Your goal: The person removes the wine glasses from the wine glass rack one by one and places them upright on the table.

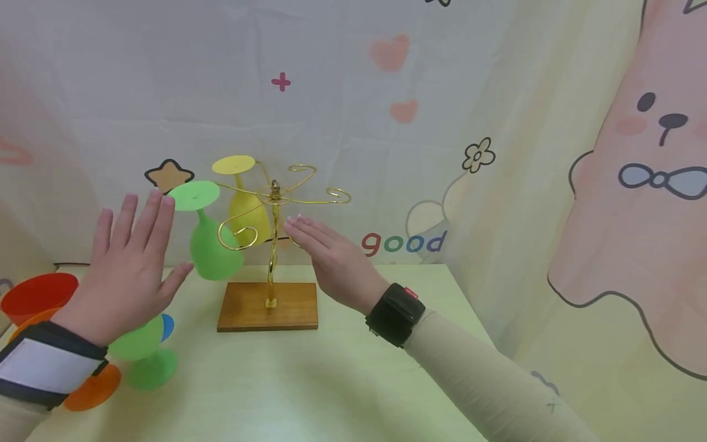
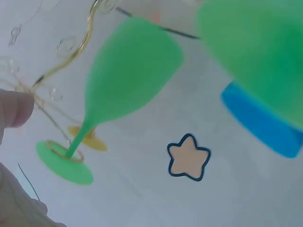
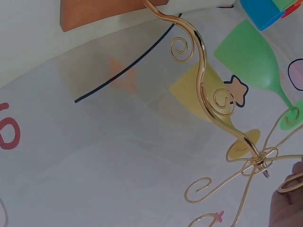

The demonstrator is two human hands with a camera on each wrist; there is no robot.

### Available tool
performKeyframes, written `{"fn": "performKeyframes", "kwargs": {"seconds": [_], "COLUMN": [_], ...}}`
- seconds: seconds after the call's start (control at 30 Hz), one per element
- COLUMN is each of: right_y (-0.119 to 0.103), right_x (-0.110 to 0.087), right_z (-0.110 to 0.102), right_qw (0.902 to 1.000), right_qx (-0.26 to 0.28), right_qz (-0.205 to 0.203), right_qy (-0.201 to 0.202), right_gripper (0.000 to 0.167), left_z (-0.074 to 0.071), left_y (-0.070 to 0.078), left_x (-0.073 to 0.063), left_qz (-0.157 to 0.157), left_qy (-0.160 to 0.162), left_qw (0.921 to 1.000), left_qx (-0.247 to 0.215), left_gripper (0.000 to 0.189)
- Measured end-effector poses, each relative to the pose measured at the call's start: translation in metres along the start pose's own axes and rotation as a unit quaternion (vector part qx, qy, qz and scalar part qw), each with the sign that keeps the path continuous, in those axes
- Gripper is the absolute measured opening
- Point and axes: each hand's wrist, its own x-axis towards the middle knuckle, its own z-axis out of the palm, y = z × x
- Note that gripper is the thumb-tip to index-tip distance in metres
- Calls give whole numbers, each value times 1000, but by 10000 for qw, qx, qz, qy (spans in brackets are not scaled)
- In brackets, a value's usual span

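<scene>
A gold wire stand (image 1: 273, 245) with curled arms rises from a wooden base (image 1: 237, 310). From its arms hang, upside down, a green goblet (image 1: 215, 248) and a yellow goblet (image 1: 248, 215). My left hand (image 1: 129, 264) is raised with straight fingers, its fingertips overlapping the edge of the green goblet's foot in the head view. Nothing is in that hand. Just right of the stand's stem, my right hand (image 1: 342, 264) has its fingers extended together and holds nothing. In the right wrist view, its fingers (image 3: 286, 201) show behind a curled arm of the stand.
Several goblets stand at the table's left, partly hidden by my left arm: a red one (image 1: 38, 298), an orange one (image 1: 94, 390) and a green one (image 1: 151, 371), with a blue piece (image 1: 167, 326) behind. A printed curtain (image 1: 342, 123) hangs behind the table (image 1: 276, 380).
</scene>
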Motion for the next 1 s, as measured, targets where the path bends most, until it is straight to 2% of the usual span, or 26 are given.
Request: {"fn": "performKeyframes", "kwargs": {"seconds": [0.2, 0.4, 0.77, 1.0], "right_y": [-1, -1, -2, -1], "right_x": [-1, -2, -2, -2], "right_z": [2, 5, 4, 6], "right_qw": [9999, 9999, 9997, 9997], "right_qx": [-19, -69, -123, -157], "right_qz": [102, 152, 215, 152], "right_qy": [-46, -38, -36, 99], "right_gripper": [61, 61, 62, 62], "left_z": [-3, 0, 6, 10], "left_y": [-4, -6, -6, -8], "left_x": [32, 53, 65, 68], "left_qz": [239, 365, 388, 553], "left_qy": [275, 289, 43, 18], "left_qw": [9992, 9986, 9985, 9973], "left_qx": [-162, -244, -394, -476], "left_gripper": [97, 87, 77, 55]}}
